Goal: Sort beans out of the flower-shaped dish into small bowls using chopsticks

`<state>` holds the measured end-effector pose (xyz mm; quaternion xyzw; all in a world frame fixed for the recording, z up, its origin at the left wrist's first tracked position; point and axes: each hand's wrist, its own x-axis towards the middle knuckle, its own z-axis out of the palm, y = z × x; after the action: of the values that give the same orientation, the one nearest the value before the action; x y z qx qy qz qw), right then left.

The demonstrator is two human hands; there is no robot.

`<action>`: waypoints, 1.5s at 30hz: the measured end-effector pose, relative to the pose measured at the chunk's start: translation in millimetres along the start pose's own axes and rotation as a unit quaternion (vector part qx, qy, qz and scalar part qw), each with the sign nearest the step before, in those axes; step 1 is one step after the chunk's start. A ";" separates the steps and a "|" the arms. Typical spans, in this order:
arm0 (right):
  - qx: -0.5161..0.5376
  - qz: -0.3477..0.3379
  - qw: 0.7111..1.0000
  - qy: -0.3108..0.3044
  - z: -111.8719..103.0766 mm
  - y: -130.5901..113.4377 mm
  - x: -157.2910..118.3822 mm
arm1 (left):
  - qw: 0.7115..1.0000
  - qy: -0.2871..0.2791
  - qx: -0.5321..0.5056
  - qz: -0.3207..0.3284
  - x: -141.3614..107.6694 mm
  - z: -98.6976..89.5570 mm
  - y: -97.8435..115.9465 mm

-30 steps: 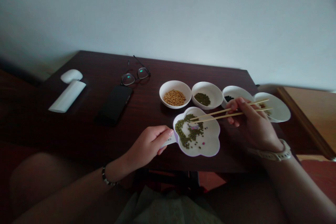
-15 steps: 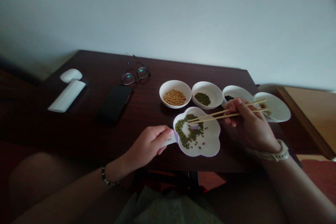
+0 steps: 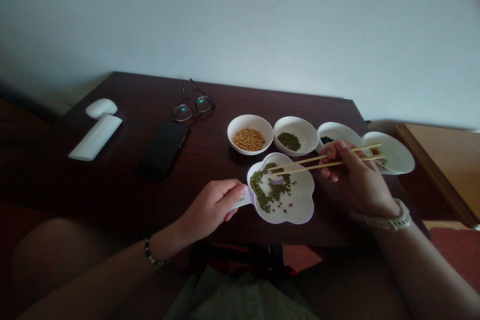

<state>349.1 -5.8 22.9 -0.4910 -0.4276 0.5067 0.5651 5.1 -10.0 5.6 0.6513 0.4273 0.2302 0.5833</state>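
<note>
Tabletop [image 3: 212,157]: flower-shaped dish [image 3: 303,195] near its front edge, left hand [image 3: 213,205] pinching the handle [image 3: 243,199]; right-hand grip [image 3: 358,180] closed on chopsticks [image 3: 315,167] — tips slightly farther left than a second ago; green beans [image 3: 264,202] look undisturbed, none visibly lifted.

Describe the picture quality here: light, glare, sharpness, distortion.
Head view: dim overall, the wall far paler than the dark table; head view: small green glints on the glasses, and the phone nearly merges with the tabletop; head view: the rightmost bowl looks stretched, and print on the flower-shaped dish's handle is illegible.
</note>
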 end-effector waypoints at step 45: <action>0.026 0.028 0.999 -0.035 5.5 7.7 -1.7 | 1.000 -0.008 -0.003 0.010 -0.1 -0.8 0.8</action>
<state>342.3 -6.8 16.1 -0.4697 -0.4198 0.5505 0.5478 4.7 -9.6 6.6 0.6555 0.4152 0.2323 0.5866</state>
